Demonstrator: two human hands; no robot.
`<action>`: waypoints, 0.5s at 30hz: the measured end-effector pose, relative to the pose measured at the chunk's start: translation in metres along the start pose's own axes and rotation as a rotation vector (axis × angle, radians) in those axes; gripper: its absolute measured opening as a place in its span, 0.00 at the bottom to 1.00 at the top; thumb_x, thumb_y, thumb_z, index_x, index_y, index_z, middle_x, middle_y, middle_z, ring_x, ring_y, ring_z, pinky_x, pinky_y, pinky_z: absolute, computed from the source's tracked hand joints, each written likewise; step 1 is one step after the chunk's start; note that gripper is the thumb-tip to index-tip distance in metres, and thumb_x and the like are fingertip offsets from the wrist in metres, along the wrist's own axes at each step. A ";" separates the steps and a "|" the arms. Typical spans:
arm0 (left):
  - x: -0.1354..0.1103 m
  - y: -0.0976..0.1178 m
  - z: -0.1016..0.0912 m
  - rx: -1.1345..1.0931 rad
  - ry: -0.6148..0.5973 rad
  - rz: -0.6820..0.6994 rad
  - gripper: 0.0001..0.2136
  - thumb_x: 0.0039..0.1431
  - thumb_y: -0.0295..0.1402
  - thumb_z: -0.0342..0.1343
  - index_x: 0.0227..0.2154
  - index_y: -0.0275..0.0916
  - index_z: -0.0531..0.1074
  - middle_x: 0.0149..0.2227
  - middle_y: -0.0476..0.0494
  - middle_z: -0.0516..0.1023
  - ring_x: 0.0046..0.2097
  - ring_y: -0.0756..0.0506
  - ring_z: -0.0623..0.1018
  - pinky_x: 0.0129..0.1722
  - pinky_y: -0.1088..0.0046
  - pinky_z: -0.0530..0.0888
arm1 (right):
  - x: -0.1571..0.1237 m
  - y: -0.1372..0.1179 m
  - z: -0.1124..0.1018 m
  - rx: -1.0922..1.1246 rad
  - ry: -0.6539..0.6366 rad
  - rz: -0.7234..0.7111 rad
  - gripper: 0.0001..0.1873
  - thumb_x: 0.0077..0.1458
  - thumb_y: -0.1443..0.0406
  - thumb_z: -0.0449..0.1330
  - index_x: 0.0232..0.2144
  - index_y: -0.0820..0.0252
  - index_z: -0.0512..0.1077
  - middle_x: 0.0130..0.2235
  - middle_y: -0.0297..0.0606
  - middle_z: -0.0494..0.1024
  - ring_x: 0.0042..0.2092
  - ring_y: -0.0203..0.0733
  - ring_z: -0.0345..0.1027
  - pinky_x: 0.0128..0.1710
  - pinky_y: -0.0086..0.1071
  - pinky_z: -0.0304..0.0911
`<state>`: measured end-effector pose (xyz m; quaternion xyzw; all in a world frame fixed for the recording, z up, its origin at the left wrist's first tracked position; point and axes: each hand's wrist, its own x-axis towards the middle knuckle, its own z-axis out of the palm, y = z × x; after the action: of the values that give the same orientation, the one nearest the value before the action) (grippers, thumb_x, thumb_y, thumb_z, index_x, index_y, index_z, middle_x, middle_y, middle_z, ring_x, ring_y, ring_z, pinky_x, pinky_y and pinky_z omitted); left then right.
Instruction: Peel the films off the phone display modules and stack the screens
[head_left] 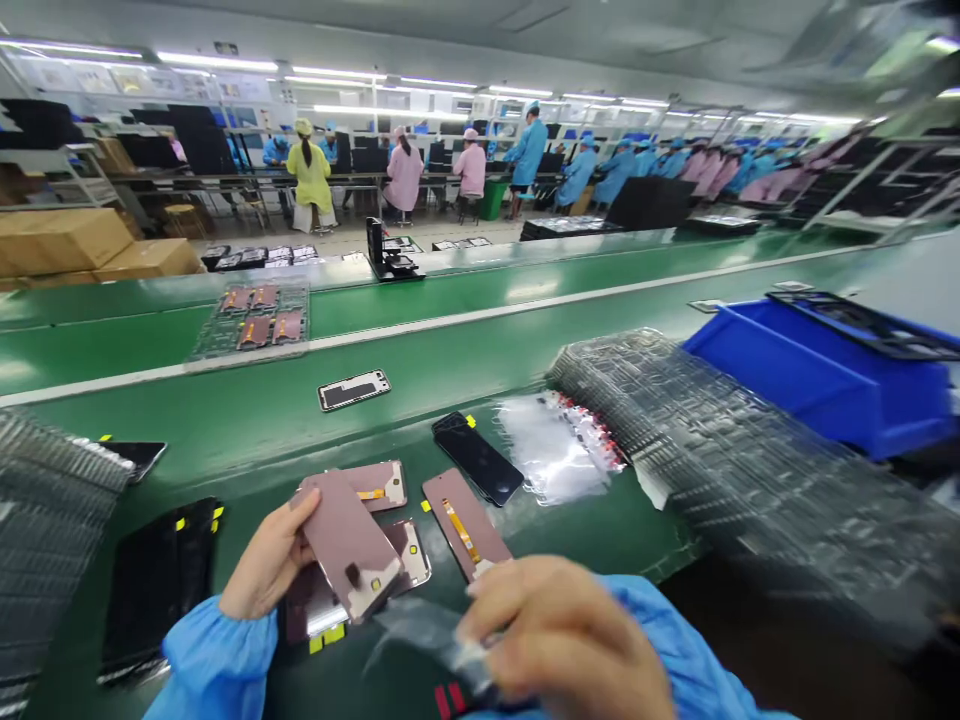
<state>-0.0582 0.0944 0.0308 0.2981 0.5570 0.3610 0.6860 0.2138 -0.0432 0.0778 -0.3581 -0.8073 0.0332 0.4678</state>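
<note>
My left hand (274, 555) holds a pinkish-brown phone screen panel (352, 540) by its left edge, tilted over other panels on the green bench. My right hand (562, 630), blurred, pinches a clear plastic film (431, 635) just right of that panel. Beneath and behind the held panel lie more screen panels, one (386, 485) with an orange flex cable. Another panel (465, 525) with an orange cable lies beyond my right hand. A black screen (478, 457) with a yellow tab rests farther back.
Clear plastic trays (720, 450) are stacked at right beside a blue bin (810, 370). Clear bags (559, 445) lie near them. A phone frame (354, 390) and a tray of panels (255, 320) sit farther back. Dark screens (157, 585) and more trays (45, 530) stand at left.
</note>
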 end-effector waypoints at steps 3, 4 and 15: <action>-0.002 0.007 -0.005 -0.017 0.084 0.041 0.08 0.60 0.27 0.58 0.41 0.34 0.76 0.32 0.43 0.82 0.28 0.47 0.80 0.27 0.72 0.80 | 0.005 0.050 -0.035 -0.020 0.381 0.318 0.06 0.64 0.62 0.57 0.38 0.52 0.75 0.32 0.38 0.78 0.35 0.46 0.77 0.38 0.44 0.74; -0.005 0.009 -0.005 -0.016 0.080 0.055 0.08 0.60 0.27 0.57 0.43 0.34 0.75 0.32 0.42 0.82 0.28 0.47 0.80 0.27 0.71 0.80 | 0.010 0.075 -0.044 -0.048 0.516 0.443 0.06 0.63 0.60 0.58 0.38 0.54 0.75 0.32 0.38 0.78 0.36 0.46 0.77 0.40 0.44 0.74; -0.048 0.032 0.003 -0.076 0.029 0.117 0.16 0.48 0.32 0.68 0.42 0.39 0.78 0.39 0.45 0.83 0.38 0.40 0.82 0.33 0.69 0.82 | -0.002 0.265 -0.064 -0.323 0.401 1.216 0.15 0.64 0.60 0.59 0.51 0.60 0.70 0.52 0.42 0.73 0.48 0.45 0.72 0.47 0.44 0.70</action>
<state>-0.0659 0.0721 0.0838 0.2987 0.5346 0.4255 0.6662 0.4097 0.1338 0.0093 -0.8151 -0.3534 0.1029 0.4473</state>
